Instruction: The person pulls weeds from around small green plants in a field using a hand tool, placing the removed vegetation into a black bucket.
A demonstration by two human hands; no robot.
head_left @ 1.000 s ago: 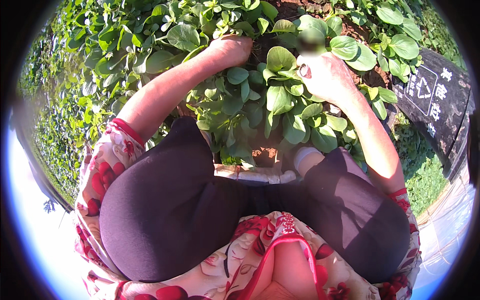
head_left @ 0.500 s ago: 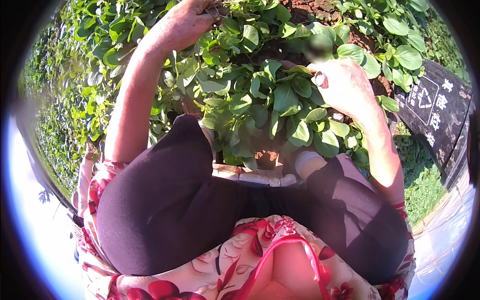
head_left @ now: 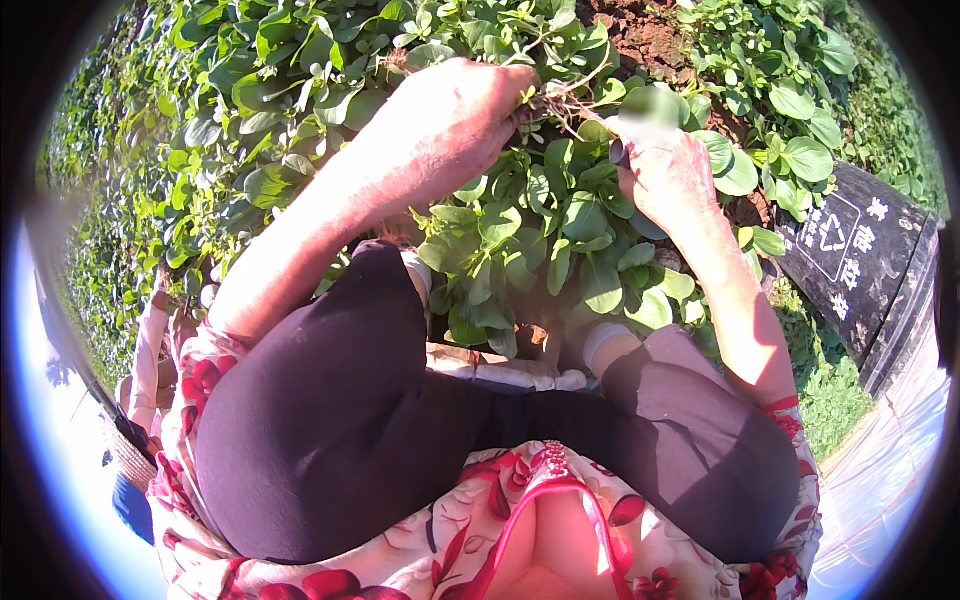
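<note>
My left hand (head_left: 455,115) is closed, its fingers hidden from above. Thin brown roots and stems of an uprooted plant (head_left: 568,102) stick out from it towards my right hand. My right hand (head_left: 672,175) is also closed, thumb side towards the left, just right of the roots. A small, dark, rounded end (head_left: 618,153) shows at its fingers; what it belongs to I cannot make out. Below and between both hands grow broad-leaved green vegetables (head_left: 590,215). A pale blur covers the spot just above my right hand.
A black bin (head_left: 850,260) with white markings lies tilted at the right. Reddish soil (head_left: 650,45) shows at the top, among dense green plants (head_left: 270,60). My bent knees in dark trousers (head_left: 330,420) flank the near plants. Another person's pink sleeve (head_left: 150,345) appears at the left edge.
My left hand has moved right and slightly down, bringing the roots close to my right hand. My right hand has stayed nearly in place, turning a little.
</note>
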